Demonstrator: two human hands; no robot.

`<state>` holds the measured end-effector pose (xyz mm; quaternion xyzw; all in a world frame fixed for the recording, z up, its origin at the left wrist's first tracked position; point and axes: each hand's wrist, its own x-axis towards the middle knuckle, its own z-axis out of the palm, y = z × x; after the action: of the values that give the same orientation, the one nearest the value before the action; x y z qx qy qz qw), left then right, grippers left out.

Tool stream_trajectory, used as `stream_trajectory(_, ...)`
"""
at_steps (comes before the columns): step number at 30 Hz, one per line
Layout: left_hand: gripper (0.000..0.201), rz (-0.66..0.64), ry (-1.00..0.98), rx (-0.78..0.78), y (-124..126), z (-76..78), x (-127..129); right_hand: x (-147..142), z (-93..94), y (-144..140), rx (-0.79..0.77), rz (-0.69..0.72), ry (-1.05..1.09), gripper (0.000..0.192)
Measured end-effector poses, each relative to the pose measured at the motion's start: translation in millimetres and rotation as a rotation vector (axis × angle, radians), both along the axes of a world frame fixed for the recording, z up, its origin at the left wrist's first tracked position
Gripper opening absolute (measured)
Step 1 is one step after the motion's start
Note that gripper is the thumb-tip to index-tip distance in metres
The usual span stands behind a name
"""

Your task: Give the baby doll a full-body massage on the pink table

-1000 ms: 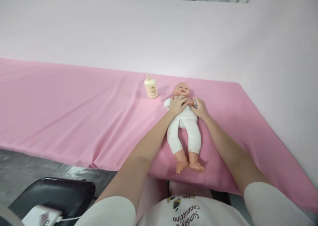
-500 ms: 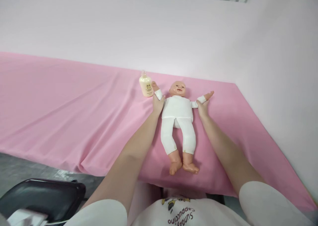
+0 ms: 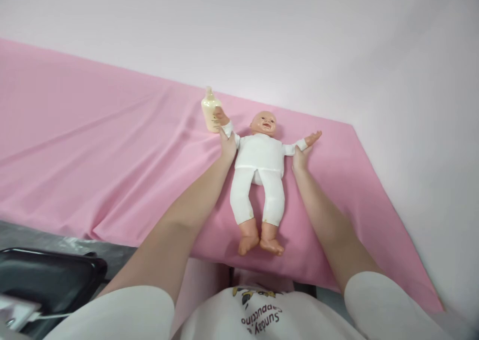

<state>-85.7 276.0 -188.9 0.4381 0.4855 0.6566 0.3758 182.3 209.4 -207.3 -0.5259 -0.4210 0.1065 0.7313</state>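
A baby doll [image 3: 260, 153] in a white top and white trousers lies on its back, its bare feet towards me. My left hand [image 3: 227, 143] is closed around the doll's sleeved arm on the left, near the wrist. On the other side, my right hand [image 3: 300, 158] grips the doll's right-side forearm, its fingers partly hidden beneath the sleeve. Both doll arms are spread outward from the body. Just behind the doll's raised left-side hand stands a cream-coloured pump bottle [image 3: 209, 111], partly covered by that hand.
A pink cloth [image 3: 123, 145] with folds covers the table, whose right edge slants down towards me. A pale wall [image 3: 262, 41] rises behind it. A black chair [image 3: 48, 275] with a white object [image 3: 17, 312] and cable on it stands at the lower left.
The camera view has tilted and shifted. My left hand has lifted the doll's left-side arm slightly outward, so the doll's hand now overlaps the bottle. My right hand keeps its hold.
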Motion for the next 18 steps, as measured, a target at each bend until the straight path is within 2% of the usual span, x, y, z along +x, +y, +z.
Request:
stream_trajectory(4, 0.026, -0.09, 0.264, 0.195, -1, -0.8, 0, -14, 8.5, -8, -0.043, 0.153, -0.187, 0.065)
stream_trajectory(7, 0.031, -0.175, 0.399, 0.302, -3, -1.1, -1, -23, 12.9, -14, -0.112, 0.212, -0.332, 0.056)
stream_trajectory(10, 0.035, -0.216, 0.451, 0.329, -3, -0.4, -2, -29, 16.2, -18, -0.144, 0.268, -0.436, 0.055)
stream_trajectory(13, 0.031, -0.191, 0.435, 0.299, -5, 0.4, -3, -32, 17.9, -18, -0.148, 0.262, -0.346, 0.051)
stream_trajectory(18, 0.036, -0.106, 0.228, 0.133, -6, -1.5, -5, -23, 12.9, -12, -0.177, 0.187, 0.004, 0.056)
